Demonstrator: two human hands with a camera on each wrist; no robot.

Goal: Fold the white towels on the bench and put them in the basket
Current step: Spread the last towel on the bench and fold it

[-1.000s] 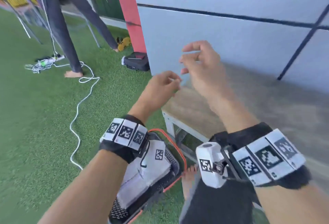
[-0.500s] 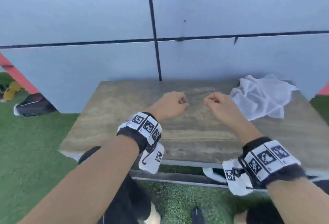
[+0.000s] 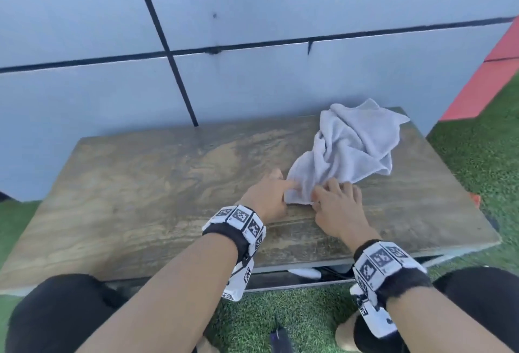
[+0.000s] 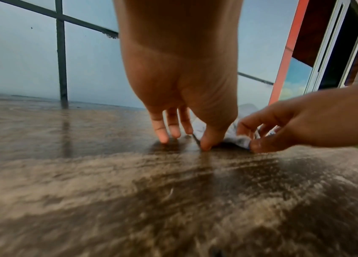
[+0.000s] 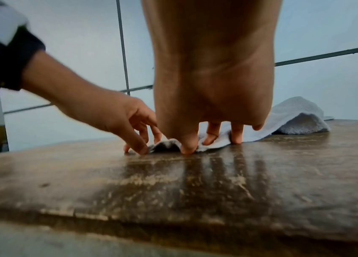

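Note:
A crumpled white towel (image 3: 351, 150) lies on the right half of the wooden bench (image 3: 154, 184). Both hands are at its near corner. My left hand (image 3: 289, 191) pinches the corner's left tip between thumb and forefinger, its other fingers touching the wood. My right hand (image 3: 317, 198) grips the near edge just to the right, thumb under the hem and fingers on top. In the left wrist view the left hand (image 4: 196, 139) and right hand (image 4: 248, 139) meet at the towel (image 4: 238, 139). In the right wrist view the towel (image 5: 292, 118) trails away behind my right hand (image 5: 198, 145). No basket is in view.
A pale blue panelled wall (image 3: 252, 1) stands right behind the bench. Green artificial turf (image 3: 477, 156) surrounds it, with a red strip (image 3: 483, 86) at the right. My knees in black (image 3: 56, 310) are against the bench's front edge. The bench's left half (image 3: 126, 198) is bare wood.
My view swung from the turf and basket to the bench. Both hands dropped from mid-air, moved right and took hold of the towel's near corner.

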